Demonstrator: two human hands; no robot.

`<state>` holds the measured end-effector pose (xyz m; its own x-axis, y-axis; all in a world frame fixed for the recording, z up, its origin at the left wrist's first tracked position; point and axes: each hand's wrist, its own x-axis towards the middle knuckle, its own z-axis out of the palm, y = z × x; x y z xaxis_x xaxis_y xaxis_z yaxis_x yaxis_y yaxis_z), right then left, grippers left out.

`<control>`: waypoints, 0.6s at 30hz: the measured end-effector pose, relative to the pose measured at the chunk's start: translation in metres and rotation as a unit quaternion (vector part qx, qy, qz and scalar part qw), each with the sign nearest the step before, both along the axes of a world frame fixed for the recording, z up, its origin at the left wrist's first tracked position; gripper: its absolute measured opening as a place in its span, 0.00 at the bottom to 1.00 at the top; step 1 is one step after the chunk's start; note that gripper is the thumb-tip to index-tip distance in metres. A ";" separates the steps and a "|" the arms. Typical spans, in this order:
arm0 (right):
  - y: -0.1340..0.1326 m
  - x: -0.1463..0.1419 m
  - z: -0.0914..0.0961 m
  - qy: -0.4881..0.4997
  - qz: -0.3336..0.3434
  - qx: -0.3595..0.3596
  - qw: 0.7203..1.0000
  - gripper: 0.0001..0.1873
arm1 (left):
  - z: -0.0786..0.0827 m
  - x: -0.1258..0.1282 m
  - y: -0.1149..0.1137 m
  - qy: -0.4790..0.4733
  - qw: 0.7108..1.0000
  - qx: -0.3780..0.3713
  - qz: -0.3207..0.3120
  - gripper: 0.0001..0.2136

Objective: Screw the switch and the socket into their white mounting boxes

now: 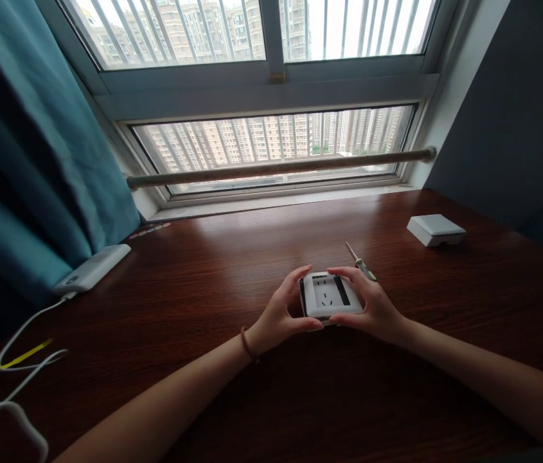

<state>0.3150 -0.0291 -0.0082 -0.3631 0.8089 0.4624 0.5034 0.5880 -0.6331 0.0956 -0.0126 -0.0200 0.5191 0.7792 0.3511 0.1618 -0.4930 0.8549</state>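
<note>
A white wall socket (328,293) with dark slots rests face up on the dark wooden table (204,308), held between both hands. My left hand (278,315) clasps its left edge, thumb at the near corner and fingers curled over the far corner. My right hand (372,305) grips the right edge the same way. A small screwdriver (360,262) lies on the table just behind my right hand, untouched.
A white box-shaped part (436,229) sits at the far right of the table. A white power bank (92,268) with white cables (20,360) lies at the left near a teal curtain (35,148). A window with a rail (275,168) runs along the back.
</note>
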 end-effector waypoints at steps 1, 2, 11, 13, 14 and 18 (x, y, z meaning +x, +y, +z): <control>0.000 0.000 0.000 0.005 0.004 -0.002 1.000 0.38 | 0.000 0.001 -0.001 -0.004 1.000 -0.016 -0.003 0.38; 0.001 0.000 -0.001 0.011 0.010 -0.005 1.000 0.38 | -0.001 0.001 -0.001 -0.011 0.999 -0.035 -0.007 0.38; 0.021 0.017 -0.013 0.157 0.160 -0.187 0.956 0.43 | -0.006 0.004 0.002 -0.125 0.982 -0.142 0.000 0.29; 0.025 0.021 -0.016 0.156 0.185 -0.219 0.945 0.48 | -0.008 0.003 0.004 -0.128 0.978 -0.162 0.020 0.28; 0.026 0.022 -0.017 0.152 0.194 -0.232 0.941 0.50 | -0.008 0.003 0.005 -0.134 0.975 -0.177 0.032 0.28; 0.027 0.021 -0.022 0.145 0.199 -0.250 0.936 0.51 | -0.006 0.003 0.009 -0.169 0.954 -0.239 0.059 0.26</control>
